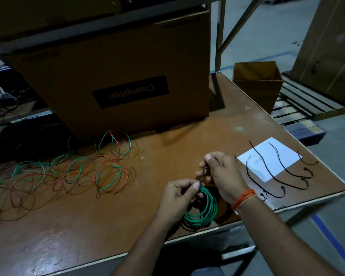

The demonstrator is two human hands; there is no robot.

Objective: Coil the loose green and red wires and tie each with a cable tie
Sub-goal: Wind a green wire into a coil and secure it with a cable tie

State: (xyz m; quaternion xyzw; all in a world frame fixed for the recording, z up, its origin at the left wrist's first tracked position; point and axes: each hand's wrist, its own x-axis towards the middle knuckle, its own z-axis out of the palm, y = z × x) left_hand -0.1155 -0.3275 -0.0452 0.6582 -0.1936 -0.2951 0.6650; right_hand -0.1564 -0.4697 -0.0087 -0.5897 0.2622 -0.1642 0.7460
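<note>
Slippage is looking like the main danger: the left hand is pinching the green coil at its top, just off the worktop edge, while the right hand is gripping the cable tie tail above that coil. If either pinch is loosening while the tie is cinching, the loops are likely springing apart, or the tie is closing on only some turns.
</note>
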